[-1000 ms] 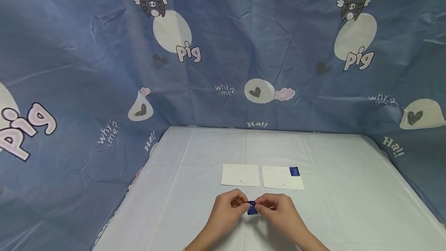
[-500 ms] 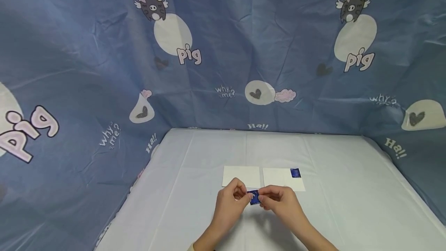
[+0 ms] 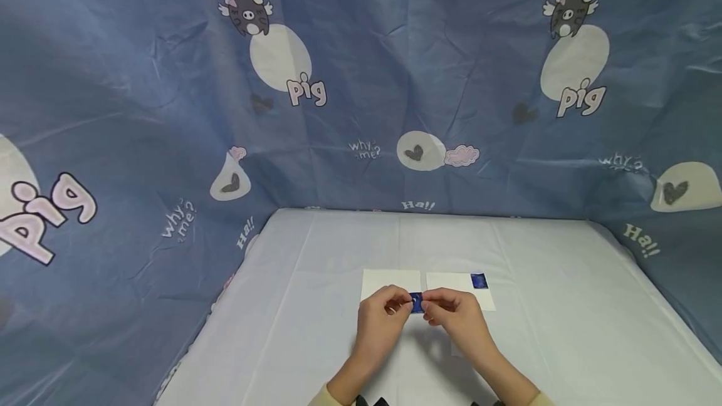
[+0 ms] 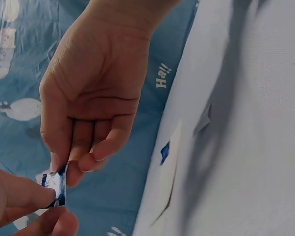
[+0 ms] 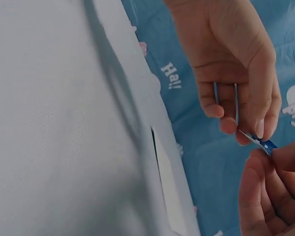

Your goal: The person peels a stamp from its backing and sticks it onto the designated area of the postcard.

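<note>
Between thumb and forefinger, my left hand (image 3: 382, 321) pinches the left edge of a small dark blue stamp (image 3: 417, 303). The right hand (image 3: 461, 318) pinches its right edge the same way. Held level above the table, it overlaps the near edges of two white cards in the head view. The left card (image 3: 389, 279) looks plain, partly covered by the left hand. On the right card (image 3: 448, 281) a similar blue stamp (image 3: 479, 281) sits at the upper right corner. The left wrist view shows the held stamp (image 4: 56, 187) spanning both hands' fingertips; in the right wrist view it appears nearly edge-on.
A white cloth covers the table (image 3: 316, 343). Beside the right forearm lies a small pale scrap (image 3: 459, 350), also visible as a folded piece (image 4: 203, 121) in the left wrist view. Blue printed curtains (image 3: 338, 80) close off the back and sides.
Both hands have moved forward with the stamp, from in front of the cards to over their near edges. The stamp tilted midway and is level again. The pale scrap has come into sight.
</note>
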### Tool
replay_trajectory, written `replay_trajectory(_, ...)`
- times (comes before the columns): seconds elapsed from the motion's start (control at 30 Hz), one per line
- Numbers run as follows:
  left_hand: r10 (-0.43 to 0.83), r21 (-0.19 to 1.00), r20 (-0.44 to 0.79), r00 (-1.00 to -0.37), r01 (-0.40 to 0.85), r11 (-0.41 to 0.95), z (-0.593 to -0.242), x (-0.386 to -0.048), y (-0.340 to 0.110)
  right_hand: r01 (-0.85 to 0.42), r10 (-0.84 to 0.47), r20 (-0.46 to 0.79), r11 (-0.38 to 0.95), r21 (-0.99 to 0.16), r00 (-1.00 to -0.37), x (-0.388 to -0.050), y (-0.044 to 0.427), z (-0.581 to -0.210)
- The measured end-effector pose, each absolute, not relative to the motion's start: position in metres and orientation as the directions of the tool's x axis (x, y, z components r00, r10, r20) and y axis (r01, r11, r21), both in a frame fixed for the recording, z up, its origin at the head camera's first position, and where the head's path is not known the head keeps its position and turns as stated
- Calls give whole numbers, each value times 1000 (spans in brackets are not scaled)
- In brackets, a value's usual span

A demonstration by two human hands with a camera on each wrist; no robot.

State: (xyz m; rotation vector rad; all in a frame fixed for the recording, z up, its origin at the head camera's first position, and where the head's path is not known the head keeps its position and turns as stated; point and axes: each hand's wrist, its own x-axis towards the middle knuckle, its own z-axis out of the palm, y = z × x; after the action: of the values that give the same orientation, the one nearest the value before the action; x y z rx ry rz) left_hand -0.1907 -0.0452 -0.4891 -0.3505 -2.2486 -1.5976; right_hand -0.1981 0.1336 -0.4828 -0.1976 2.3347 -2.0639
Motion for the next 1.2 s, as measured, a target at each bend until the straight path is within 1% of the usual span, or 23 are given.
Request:
replay_trajectory(0.13,-21,903,341,-940,321,285,-496,-195,-44,-63,-92,53,103,-993,-994,-203,133,-490)
replay_trajectory(0.23,-14,922,309,-951,296,248,-502,-196,-43,-71,-101,62,83,-994,-993,-204,134,-494)
replay_trajectory(0.5,0,934,309,-951,303,189,-510,-196,-42,-90,-120,82,63,-994,-989,-205,134,-500)
replay_trajectory(0.73,6,948,300,-954,299,112,-513,-195,-43,-126,-136,116,67,-990,-984,-202,134,-505)
replay_trajectory(0.9,-1,952,286,-958,284,118,-516,-194,-42,-138,-118,128,83,-987,-985,-199,133,-508)
replay_trajectory(1.1,-14,952,289,-957,286,112,-519,-198,-42,-185,-132,172,98,-978,-976,-199,133,-508)
replay_trajectory(1.2,-12,956,278,-961,275,105,-519,-200,-42,-209,-136,191,130,-969,-972,-199,133,-508)
